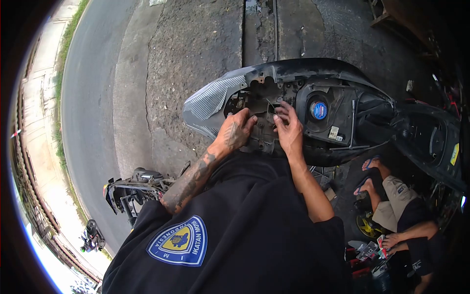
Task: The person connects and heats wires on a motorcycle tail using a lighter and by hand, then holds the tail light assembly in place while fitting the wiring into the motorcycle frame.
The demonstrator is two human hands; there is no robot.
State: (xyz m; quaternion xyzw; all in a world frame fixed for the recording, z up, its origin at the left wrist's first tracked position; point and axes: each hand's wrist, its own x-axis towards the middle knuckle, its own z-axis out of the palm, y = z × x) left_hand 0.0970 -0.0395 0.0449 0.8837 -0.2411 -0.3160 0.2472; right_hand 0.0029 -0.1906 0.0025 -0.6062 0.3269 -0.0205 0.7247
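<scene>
A dark scooter body (338,73) lies across the view, its seat area uncovered and its silver-grey tail panel (215,98) at the left. Over the opening in its frame, my left hand (237,128) has its fingers curled down inside, and their tips are hidden. Just to the right, my right hand (290,128) pinches near a thin wire or cable (270,105) above the same opening; what lies between the fingertips is too small to make out. Right of that hand is a round blue-labelled cap (318,110). A long metal T-handle tool (353,122) rests on the body further right.
Another stripped motorcycle (139,188) stands at the lower left, beside the road (95,98). At the lower right sits a person in sandals (396,196), with hands holding a small red and white item (381,245). A wooden piece (387,17) is at the top right.
</scene>
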